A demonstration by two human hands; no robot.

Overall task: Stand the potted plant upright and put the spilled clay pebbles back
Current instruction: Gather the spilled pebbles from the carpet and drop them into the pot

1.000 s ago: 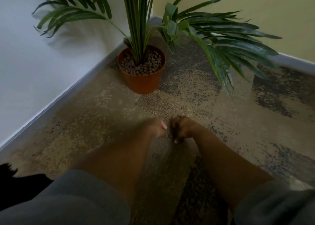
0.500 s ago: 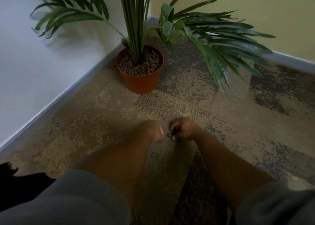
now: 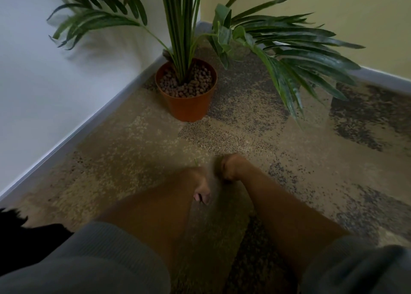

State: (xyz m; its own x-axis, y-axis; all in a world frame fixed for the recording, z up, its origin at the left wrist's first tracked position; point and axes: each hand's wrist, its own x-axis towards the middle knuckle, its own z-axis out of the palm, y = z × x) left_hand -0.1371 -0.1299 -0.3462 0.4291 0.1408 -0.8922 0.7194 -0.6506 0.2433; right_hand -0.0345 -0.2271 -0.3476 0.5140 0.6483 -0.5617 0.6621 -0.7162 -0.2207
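Two bare hands hover close together over mottled carpet (image 3: pixel 124 160), the left hand (image 3: pixel 200 186) with fingers curled, the right hand (image 3: pixel 229 166) too blurred to tell, near the upright potted plant (image 3: pixel 186 93) holding clay pebbles (image 3: pixel 195 84).

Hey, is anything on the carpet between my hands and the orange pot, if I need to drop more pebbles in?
Nothing visible. The patterned carpet between the right hand, the left hand and the upright orange plastic pot looks bare. Only the drooping green palm fronds hang nearby, off to the pot's right.
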